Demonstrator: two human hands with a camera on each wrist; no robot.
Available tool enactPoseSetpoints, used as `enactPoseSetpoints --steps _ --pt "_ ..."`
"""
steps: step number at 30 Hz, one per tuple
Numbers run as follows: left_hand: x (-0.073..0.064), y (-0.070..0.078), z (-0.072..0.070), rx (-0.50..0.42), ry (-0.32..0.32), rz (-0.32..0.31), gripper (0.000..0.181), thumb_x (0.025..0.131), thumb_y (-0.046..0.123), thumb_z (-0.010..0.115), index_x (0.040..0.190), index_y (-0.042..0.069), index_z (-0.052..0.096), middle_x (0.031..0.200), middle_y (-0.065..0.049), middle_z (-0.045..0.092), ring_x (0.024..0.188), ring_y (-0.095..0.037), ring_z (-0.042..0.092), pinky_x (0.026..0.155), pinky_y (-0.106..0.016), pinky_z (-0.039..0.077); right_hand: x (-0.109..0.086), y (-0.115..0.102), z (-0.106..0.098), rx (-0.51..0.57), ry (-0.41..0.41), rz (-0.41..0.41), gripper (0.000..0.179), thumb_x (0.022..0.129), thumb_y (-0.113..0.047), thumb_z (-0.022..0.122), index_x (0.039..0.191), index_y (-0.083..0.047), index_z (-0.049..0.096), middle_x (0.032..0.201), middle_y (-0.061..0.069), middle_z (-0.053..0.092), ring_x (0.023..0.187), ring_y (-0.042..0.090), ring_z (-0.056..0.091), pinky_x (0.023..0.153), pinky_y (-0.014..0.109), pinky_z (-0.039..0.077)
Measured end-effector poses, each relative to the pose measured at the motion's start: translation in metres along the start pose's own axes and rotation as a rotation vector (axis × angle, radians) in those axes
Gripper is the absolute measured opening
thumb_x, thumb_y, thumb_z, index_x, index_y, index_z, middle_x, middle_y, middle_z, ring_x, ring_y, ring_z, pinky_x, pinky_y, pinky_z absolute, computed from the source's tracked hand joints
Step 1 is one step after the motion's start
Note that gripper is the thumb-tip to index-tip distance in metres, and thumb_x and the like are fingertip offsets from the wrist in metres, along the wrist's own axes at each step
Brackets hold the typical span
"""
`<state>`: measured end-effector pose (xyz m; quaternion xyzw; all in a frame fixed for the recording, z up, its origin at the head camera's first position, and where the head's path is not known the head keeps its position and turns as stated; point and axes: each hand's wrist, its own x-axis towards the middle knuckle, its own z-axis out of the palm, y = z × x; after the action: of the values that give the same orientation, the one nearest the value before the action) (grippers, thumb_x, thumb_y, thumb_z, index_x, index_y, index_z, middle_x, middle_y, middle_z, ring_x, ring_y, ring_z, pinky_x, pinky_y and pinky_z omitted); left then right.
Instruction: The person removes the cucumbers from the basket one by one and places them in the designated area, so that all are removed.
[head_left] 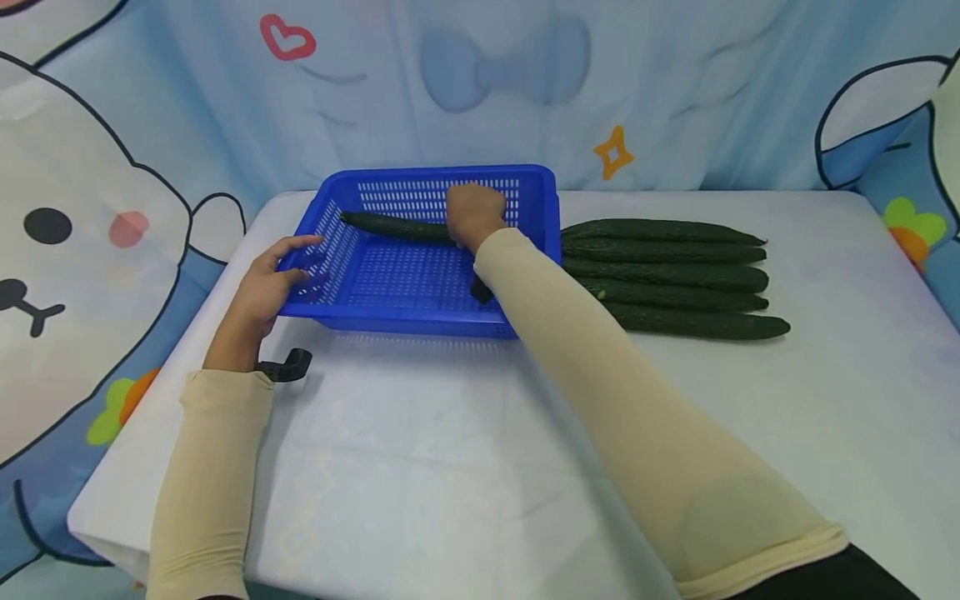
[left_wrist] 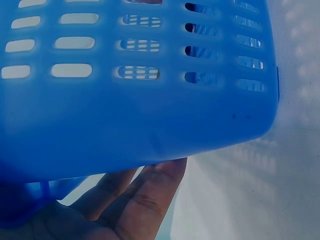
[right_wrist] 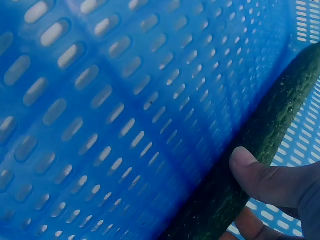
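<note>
A blue plastic basket (head_left: 405, 323) with slotted walls stands toward the back of the table. My left hand (head_left: 266, 287) holds its left end, thumb and fingers at the rim; in the left wrist view the fingers (left_wrist: 147, 202) come up against the basket's edge (left_wrist: 150, 125). Inside the basket, along its back wall, lies a long dark green cucumber (head_left: 393, 227). My right hand (head_left: 474, 212) grips this cucumber toward its right end. The right wrist view shows the thumb (right_wrist: 255, 172) across the cucumber's bumpy skin (right_wrist: 282, 100), with other fingers underneath.
Several more cucumbers (head_left: 675, 273) lie side by side on the white-covered table (head_left: 420, 467), just right of the basket. My right forearm crosses over the basket's front right corner. A patterned blue curtain (head_left: 510, 133) hangs behind the table.
</note>
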<state>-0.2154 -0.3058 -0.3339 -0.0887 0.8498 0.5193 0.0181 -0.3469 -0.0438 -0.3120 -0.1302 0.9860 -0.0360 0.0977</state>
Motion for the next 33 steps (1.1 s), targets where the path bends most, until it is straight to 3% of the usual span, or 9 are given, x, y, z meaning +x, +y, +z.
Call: enactPoseSetpoints --steps 17,25,33 --pt "0.0 0.001 -0.001 -0.002 0.006 -0.008 0.054 0.097 -0.001 0.04 0.145 0.022 0.047 0.166 -0.01 0.015 0.142 -0.043 0.034 0.109 -0.06 0.039 0.001 0.0 -0.001 -0.019 -0.031 -0.02 0.023 0.09 -0.014 0.066 0.112 -0.01 0.069 0.117 0.005 0.068 0.107 0.022 0.061 0.102 0.046 0.048" --pt "0.001 0.002 -0.001 -0.006 0.006 -0.002 0.053 0.097 -0.001 0.04 0.144 0.023 0.048 0.166 -0.011 0.015 0.143 -0.043 0.033 0.111 -0.061 0.037 -0.005 0.003 -0.009 0.002 -0.08 -0.035 0.032 0.089 -0.015 0.068 0.12 -0.007 0.066 0.129 0.009 0.064 0.122 0.03 0.058 0.109 0.049 0.042" --pt "0.0 0.002 0.002 -0.007 0.003 -0.008 0.054 0.098 -0.001 0.039 0.145 0.024 0.048 0.166 -0.01 0.014 0.144 -0.044 0.031 0.111 -0.062 0.036 -0.015 0.002 -0.016 -0.018 -0.132 -0.036 0.038 0.088 -0.016 0.071 0.124 -0.008 0.065 0.132 0.007 0.063 0.122 0.026 0.057 0.112 0.052 0.037"
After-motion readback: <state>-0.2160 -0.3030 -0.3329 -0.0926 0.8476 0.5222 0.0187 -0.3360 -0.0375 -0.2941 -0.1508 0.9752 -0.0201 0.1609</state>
